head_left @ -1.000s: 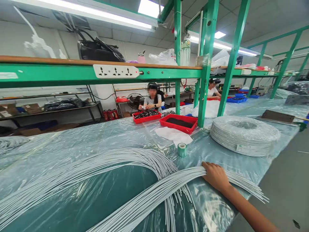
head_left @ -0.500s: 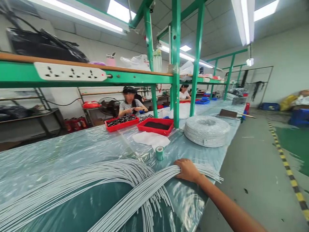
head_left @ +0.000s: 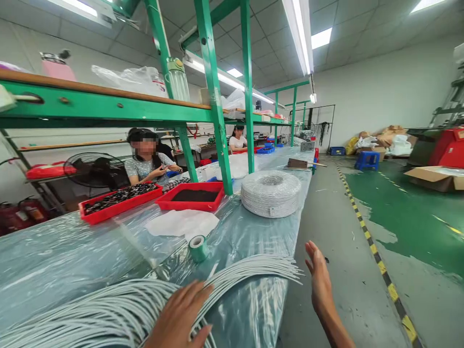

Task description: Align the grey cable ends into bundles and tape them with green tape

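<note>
A bundle of thin pale-grey tubes (head_left: 250, 266) curves over the plastic-covered table (head_left: 232, 239), its cut ends at the right edge. More tubes (head_left: 90, 309) lie in a wide bend at the lower left. My left hand (head_left: 184, 314) rests on or just above the tubes, fingers stretched out and not wrapped round them. Beyond the table's right edge, my right hand (head_left: 318, 275) is held in the air, fingers apart and nothing in it, a little right of the cut ends. A green tape roll (head_left: 198, 248) stands behind the bundle.
A large wrapped coil (head_left: 271, 193) sits near the right edge. Behind the tape are a white sheet (head_left: 181, 223) and red trays (head_left: 192, 206) beside green shelf posts (head_left: 219, 130). Two people sit across the table. Floor runs along the right.
The view has turned right. My right hand has let go of the tubes and moved off the table's right side. My left hand has come into view over the tubes.
</note>
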Available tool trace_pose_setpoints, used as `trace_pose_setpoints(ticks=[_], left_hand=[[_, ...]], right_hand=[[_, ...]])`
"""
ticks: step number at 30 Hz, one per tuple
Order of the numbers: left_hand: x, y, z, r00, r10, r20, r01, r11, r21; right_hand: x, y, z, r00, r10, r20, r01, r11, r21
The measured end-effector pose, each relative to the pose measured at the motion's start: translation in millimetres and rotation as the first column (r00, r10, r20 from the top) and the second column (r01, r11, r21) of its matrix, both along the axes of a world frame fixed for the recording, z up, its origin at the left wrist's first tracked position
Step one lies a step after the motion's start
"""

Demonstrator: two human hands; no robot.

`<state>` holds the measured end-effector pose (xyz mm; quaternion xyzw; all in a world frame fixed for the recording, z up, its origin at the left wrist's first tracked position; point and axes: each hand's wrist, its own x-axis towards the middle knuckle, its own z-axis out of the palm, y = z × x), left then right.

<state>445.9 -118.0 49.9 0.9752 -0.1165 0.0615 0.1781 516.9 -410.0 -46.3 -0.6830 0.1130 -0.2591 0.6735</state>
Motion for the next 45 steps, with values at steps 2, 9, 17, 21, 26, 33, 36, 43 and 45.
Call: trace_pose_setpoints(ticks=[2,9,17,21,26,33,36,43,45], left_hand=[[35.1,-35.9,5.8,0.980,-0.072,-0.186,0.097,0.987,0.128],[102.8,-116.8,-3.6,0.939,-0.261,-0.225,0.266,0.964,-0.006],[108.4,-121.5,1.1,0.928,-0.350,-0.125,0.322,0.925,-0.201],[107.8,-127.2,-2.6,0.933,-0.333,-0.134,0.308,0.935,-0.177],[115.7,-123.7,-8.5,0.900,-0.401,-0.172,0.361,0.906,-0.224],[124.7,-116.4,-9.7,0.886,-0.434,-0.161,0.408,0.897,-0.169],[120.5,-118.2,-8.8,0.888,-0.445,-0.114,0.440,0.896,-0.063],[108.3,-136.2,-3.1,0.828,-0.560,-0.023,0.531,0.772,0.349],[104.9,-143.6,-3.6,0.815,-0.580,-0.009,0.527,0.734,0.428]], right_hand=[[1.3,-1.5,-6.2,0.998,0.048,-0.044,-0.044,0.996,0.079],[9.6,11.2,-8.0,0.984,0.157,-0.079,-0.140,0.972,0.188],[11.3,25.6,10.8,0.966,0.246,0.082,-0.257,0.943,0.210],[18.2,22.8,8.7,0.969,0.224,0.108,-0.242,0.950,0.197],[22.3,17.4,0.7,0.968,0.228,0.105,-0.247,0.943,0.223],[15.6,18.3,-2.6,0.976,0.180,0.119,-0.209,0.922,0.327],[15.9,21.1,-3.5,0.971,0.204,0.126,-0.235,0.914,0.331],[16.7,15.3,-6.0,0.950,0.292,0.107,-0.310,0.916,0.256],[17.5,14.0,-8.0,0.947,0.300,0.110,-0.319,0.917,0.238]])
